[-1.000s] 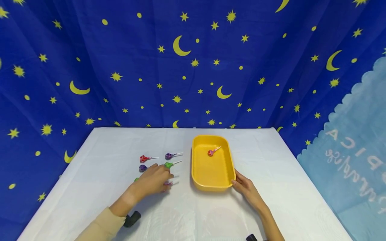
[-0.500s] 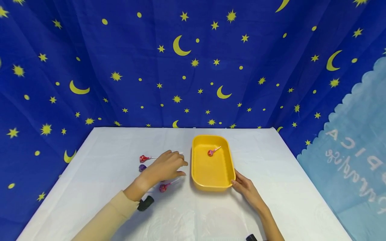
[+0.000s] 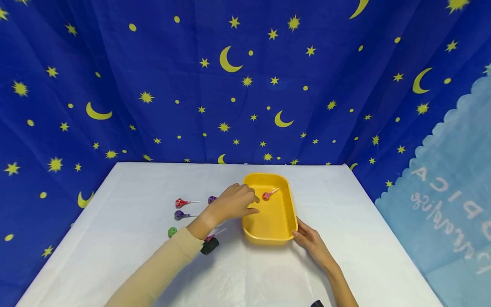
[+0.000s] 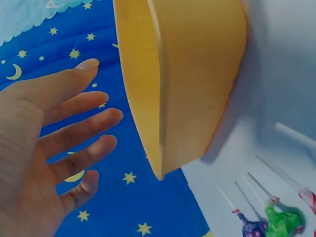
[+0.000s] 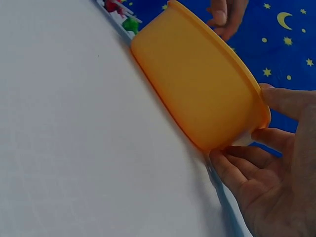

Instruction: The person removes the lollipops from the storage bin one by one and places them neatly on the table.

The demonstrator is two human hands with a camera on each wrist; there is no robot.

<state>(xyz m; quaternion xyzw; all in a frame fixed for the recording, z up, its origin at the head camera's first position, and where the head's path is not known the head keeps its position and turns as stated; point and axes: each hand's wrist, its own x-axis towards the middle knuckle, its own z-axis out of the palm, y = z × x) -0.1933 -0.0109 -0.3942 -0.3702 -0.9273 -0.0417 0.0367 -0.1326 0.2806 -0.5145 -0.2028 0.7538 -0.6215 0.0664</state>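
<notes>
A yellow plastic tub (image 3: 270, 221) stands on the table with one red-and-pink lollipop (image 3: 266, 196) inside. My left hand (image 3: 235, 202) hovers over the tub's left rim. In the left wrist view its fingers (image 4: 94, 121) are spread and relaxed, with nothing in them. My right hand (image 3: 315, 246) holds the tub's near right corner; in the right wrist view the thumb (image 5: 284, 101) is at the rim and the other fingers touch the outer wall below. Left of the tub lie a red lollipop (image 3: 180, 203), purple lollipops (image 3: 179, 215) and green lollipops (image 4: 284, 222), some hidden by my left arm.
A white cloth covers the table (image 3: 130, 209). A blue curtain (image 3: 184, 85) with yellow stars and moons hangs behind it, and a light blue lettered cloth (image 3: 441, 192) is at the right. A black wrist device (image 3: 210, 246) sits above a pinkish-red lollipop.
My left hand has moved from among the lollipops rightward and away from me, up to the tub's left rim, and its fingers have spread. The right hand and tub have stayed in place.
</notes>
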